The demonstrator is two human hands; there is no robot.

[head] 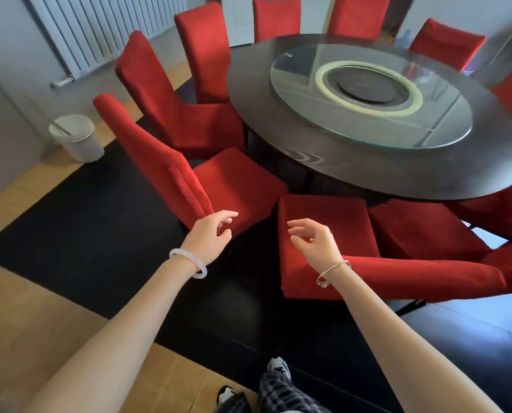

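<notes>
Red and plush, standing askew at the dark round desk [248, 93]: addressing the left chair [159, 165] and the near chair [323, 210]. Hovering left grip [213, 234] just beside the backrest edge, right grip [314, 241] over the seat, both released, grasping nothing. Recommending taking hold of backrests, then pushing in squarely.

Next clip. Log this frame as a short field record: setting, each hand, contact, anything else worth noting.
setting: round dark table with glass turntable, ringed by red-covered chairs
left hand: open, holding nothing, fingers by the seat corner of the left chair
right hand: open, holding nothing, over the seat of the near chair
contact: cannot tell for either hand
wrists: white bangle on left, thin silver bracelet on right
other: white bin at far left
</notes>
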